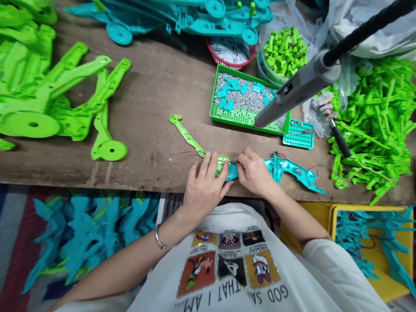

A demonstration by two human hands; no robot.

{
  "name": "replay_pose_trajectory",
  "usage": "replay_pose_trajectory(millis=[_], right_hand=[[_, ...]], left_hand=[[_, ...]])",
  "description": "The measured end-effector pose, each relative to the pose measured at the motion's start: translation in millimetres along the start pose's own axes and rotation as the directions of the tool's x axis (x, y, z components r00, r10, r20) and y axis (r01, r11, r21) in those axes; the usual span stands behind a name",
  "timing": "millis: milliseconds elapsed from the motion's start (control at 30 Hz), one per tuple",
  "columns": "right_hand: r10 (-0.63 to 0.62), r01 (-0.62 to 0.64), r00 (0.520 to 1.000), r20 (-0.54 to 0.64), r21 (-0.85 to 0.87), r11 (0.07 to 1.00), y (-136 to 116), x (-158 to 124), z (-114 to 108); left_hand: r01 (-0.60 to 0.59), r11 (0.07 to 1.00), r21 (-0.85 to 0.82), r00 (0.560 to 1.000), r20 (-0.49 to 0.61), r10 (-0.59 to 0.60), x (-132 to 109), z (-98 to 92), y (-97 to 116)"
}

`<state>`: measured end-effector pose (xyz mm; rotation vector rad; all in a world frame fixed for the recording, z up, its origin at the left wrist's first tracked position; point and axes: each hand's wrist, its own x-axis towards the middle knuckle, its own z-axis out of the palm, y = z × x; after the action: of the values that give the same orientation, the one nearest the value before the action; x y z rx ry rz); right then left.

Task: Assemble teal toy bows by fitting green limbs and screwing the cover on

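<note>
A long teal plastic body (300, 173) lies across the table's front edge, with thin wires sticking up from it. At its left end sits a bright green plastic leg piece (186, 135), whose round end is partly under my fingers. My left hand (205, 184) presses this round end with its fingers bent over it. My right hand (253, 171) is closed at the teal body, its thumb and fingertips pinched close to the green round end. Whether a wire is also between those fingertips cannot be made out.
A green tray (232, 113) holds screws and small teal pieces, beside a small teal tray (299, 139). A grey electric screwdriver (292, 89) hangs above. Green parts pile up left (32, 99) and right (383, 125). A yellow crate (334, 216) stands below the table edge.
</note>
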<state>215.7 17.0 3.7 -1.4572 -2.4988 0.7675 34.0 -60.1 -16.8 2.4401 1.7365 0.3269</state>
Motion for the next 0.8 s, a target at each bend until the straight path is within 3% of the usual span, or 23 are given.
replay_pose_trajectory(millis=[267, 600, 800], right_hand=[[-0.009, 0.012, 1.0, -0.025, 0.128, 0.992, 14, -7, -13], [-0.026, 0.025, 1.0, 0.003, 0.024, 0.999, 21, -16, -15], [-0.063, 0.063, 0.998, 0.025, 0.029, 0.998, 28, -11, -14]], left_hand=[[0.004, 0.999, -0.051, 0.999, 0.037, -0.002, 0, -2.9, 1], [-0.007, 1.0, 0.017, 0.998, 0.058, 0.006, 0, -4.9, 2], [-0.021, 0.999, -0.03, 0.997, 0.076, 0.023, 2, -7.0, -1]])
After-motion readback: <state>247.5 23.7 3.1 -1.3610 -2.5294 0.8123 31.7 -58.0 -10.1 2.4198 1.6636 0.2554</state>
